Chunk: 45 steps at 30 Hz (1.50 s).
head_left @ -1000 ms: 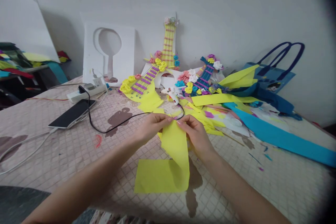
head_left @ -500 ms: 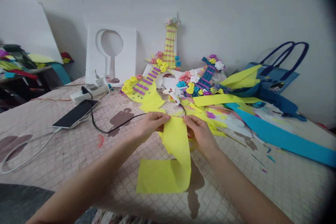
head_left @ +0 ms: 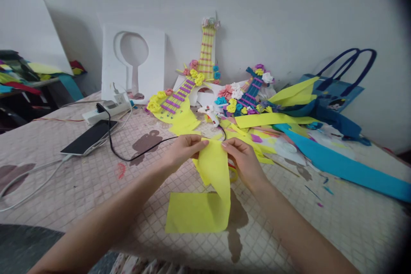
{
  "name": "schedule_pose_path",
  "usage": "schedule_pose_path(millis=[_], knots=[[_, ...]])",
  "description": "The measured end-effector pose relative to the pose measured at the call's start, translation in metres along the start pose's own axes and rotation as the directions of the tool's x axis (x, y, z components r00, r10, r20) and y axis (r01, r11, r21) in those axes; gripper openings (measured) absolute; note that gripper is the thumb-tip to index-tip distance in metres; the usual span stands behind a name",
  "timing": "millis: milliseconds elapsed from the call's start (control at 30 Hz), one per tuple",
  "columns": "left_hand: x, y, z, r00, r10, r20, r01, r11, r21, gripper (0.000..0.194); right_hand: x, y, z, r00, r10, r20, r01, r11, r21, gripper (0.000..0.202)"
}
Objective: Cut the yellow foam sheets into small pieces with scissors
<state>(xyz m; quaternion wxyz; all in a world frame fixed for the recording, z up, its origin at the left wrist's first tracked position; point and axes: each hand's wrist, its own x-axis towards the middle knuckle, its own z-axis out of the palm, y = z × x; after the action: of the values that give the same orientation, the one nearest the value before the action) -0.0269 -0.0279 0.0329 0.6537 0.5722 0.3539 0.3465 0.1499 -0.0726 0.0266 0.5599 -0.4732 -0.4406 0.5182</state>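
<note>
A long yellow strip of crepe paper [head_left: 213,167] is stretched between my hands at its upper end. My left hand [head_left: 186,150] pinches the top left corner between thumb and fingers. The top right corner is pinched by my right hand [head_left: 242,156]. From there the strip hangs down, curves, and its lower end lies flat on the quilted tablecloth [head_left: 135,205]. Just beyond my hands rests a white glue gun [head_left: 212,115] with a black cord. Part of a yellow loop [head_left: 233,174] shows beneath my right hand; what it belongs to is hidden.
Paper-flower guitars [head_left: 180,96] stand at the back by a white board [head_left: 107,64] with a cutout. At left lie a phone [head_left: 90,137] and a power strip [head_left: 105,109]. Yellow scraps, a blue strip [head_left: 340,167] and a blue bag [head_left: 343,92] are at right.
The view has shifted slightly, so the scene sits a little higher and further left. Both hands keep their pinch on the yellow strip, which hangs almost the same.
</note>
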Motion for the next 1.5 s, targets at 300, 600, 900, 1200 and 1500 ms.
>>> schedule_pose_path(millis=[300, 600, 900, 1200, 1500], knots=[[0.0000, -0.0017, 0.0046, 0.999, -0.049, 0.013, 0.049, 0.999, 0.006, 0.031, 0.0040, 0.0017, 0.0013, 0.997, -0.008, 0.082, 0.007, 1.000, 0.009, 0.018], [0.0027, -0.0055, 0.0022, 0.998, -0.054, 0.011, 0.054, 0.998, 0.015, 0.032, 0.0061, 0.0009, -0.0004, 0.998, 0.060, 0.029, -0.061, 0.997, 0.049, 0.034], [0.0016, 0.0015, 0.0013, 0.999, -0.048, 0.010, 0.048, 0.999, -0.005, 0.031, 0.0044, 0.0024, -0.0043, 0.997, -0.019, 0.077, 0.025, 0.997, -0.075, 0.021], [0.0057, -0.0052, -0.0003, 0.991, 0.082, -0.108, -0.062, 0.982, 0.177, 0.032, -0.0001, 0.0014, 0.0046, 0.989, 0.002, 0.147, 0.014, 0.994, -0.106, 0.027], [0.0043, -0.0020, -0.0021, 0.996, -0.057, 0.073, 0.061, 0.997, -0.048, 0.032, 0.0025, 0.0024, 0.0009, 0.999, -0.037, 0.014, 0.038, 0.998, -0.057, 0.023]])
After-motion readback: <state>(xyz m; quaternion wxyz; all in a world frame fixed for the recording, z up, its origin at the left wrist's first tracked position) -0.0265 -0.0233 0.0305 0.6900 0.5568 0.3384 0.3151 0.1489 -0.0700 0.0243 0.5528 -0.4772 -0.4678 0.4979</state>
